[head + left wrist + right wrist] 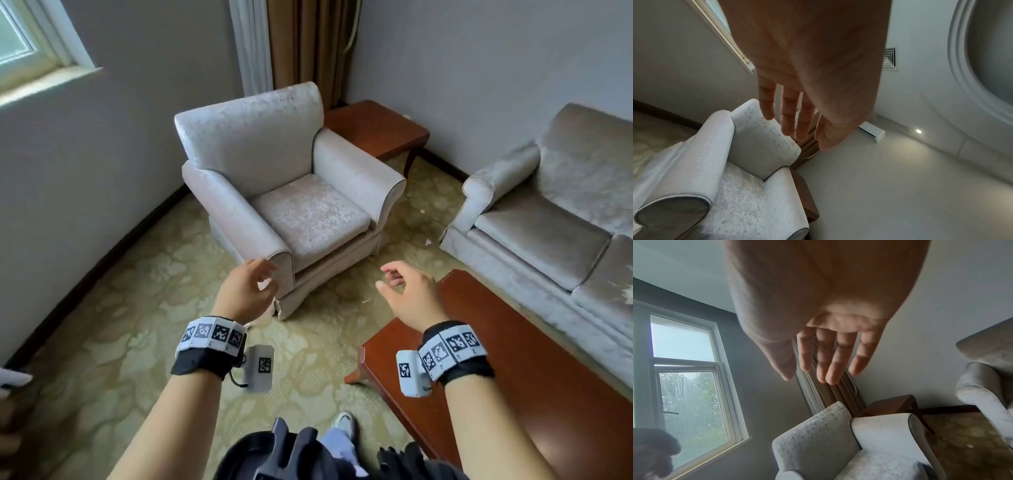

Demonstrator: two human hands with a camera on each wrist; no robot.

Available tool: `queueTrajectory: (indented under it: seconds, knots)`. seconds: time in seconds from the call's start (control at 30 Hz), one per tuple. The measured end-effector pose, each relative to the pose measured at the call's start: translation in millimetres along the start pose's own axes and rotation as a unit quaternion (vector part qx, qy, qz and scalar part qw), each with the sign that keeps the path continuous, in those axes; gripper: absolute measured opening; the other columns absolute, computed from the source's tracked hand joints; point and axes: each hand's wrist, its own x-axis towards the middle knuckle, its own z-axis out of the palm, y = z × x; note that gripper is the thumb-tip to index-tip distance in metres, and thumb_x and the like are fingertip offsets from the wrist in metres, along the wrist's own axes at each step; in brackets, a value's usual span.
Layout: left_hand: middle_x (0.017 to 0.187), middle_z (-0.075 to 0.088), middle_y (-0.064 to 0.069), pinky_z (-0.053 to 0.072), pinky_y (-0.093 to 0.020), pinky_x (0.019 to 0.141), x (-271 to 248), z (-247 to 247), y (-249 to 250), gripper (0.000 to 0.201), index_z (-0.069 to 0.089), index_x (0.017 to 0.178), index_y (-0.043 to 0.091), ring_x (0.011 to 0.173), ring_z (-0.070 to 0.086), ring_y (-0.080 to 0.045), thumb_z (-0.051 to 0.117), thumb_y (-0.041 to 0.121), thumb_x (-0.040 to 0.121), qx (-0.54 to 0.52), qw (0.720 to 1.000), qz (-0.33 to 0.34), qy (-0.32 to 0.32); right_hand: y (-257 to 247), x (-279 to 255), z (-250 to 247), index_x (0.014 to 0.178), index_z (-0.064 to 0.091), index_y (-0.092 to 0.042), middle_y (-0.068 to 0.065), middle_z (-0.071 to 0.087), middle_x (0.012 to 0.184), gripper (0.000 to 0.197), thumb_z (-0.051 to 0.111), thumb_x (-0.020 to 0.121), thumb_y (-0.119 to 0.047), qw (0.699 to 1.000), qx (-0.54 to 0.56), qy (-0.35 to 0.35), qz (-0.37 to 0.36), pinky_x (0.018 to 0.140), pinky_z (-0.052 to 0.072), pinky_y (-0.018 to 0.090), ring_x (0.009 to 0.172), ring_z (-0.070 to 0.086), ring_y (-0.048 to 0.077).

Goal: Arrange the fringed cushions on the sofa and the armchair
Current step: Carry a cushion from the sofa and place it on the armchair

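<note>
In front of the bare-seated armchair [274, 185], my left hand [245, 291] and right hand [409, 294] hang loosely open, holding nothing; no fringed cushion is in view, though I expect one soft and light, best taken by its body.

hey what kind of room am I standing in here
Most likely a sitting room or hotel lounge: a pale velvet armchair faces a matching sofa, with a wooden coffee table between them on patterned carpet. Both hands are empty.
</note>
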Motion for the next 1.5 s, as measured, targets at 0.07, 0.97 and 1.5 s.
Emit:
queueTrajectory:
  seconds: [0.07, 0.97, 1.5]
  knots:
    - [0.088, 0.063, 0.008, 0.047, -0.026, 0.071, 21.3, 3.4, -3.9, 0.016, 0.066, 0.098, 0.023, 0.078, 0.059, -0.008, 0.068, 0.02, 0.082, -0.004, 0.999, -0.027, 0.032, 3.8, 30.0, 2.1, 0.104, 0.063, -0.033, -0.016, 0.062, 0.092, 0.02, 0.069, 0.085, -0.033, 1.0, 0.009, 0.006, 0.013, 0.077, 0.052, 0.03, 0.086, 0.06, 0.003]
    - [0.09, 0.058, 0.011, 0.052, -0.036, 0.079, 435.6, 23.4, -49.3, 0.016, 0.062, 0.101, 0.027, 0.08, 0.058, -0.01, 0.064, 0.03, 0.086, 0.014, 0.998, 0.039, -0.057, 9.4, 403.4, 45.5, 0.109, 0.065, -0.026, -0.009, 0.064, 0.095, 0.026, 0.072, 0.085, -0.023, 0.995, 0.077, 0.029, 0.049, 0.083, 0.056, 0.035, 0.084, 0.063, 0.009]
    - [0.095, 0.063, 0.007, 0.051, -0.028, 0.078, 648.8, 186.1, 123.9, 0.02, 0.063, 0.106, 0.026, 0.083, 0.062, -0.007, 0.065, 0.026, 0.086, -0.042, 0.953, 0.214, -0.211, 174.6, 457.4, -99.4, 0.11, 0.065, -0.029, -0.013, 0.067, 0.096, 0.026, 0.072, 0.085, -0.027, 0.945, 0.088, 0.235, 0.208, 0.078, 0.045, 0.013, 0.086, 0.063, -0.001]
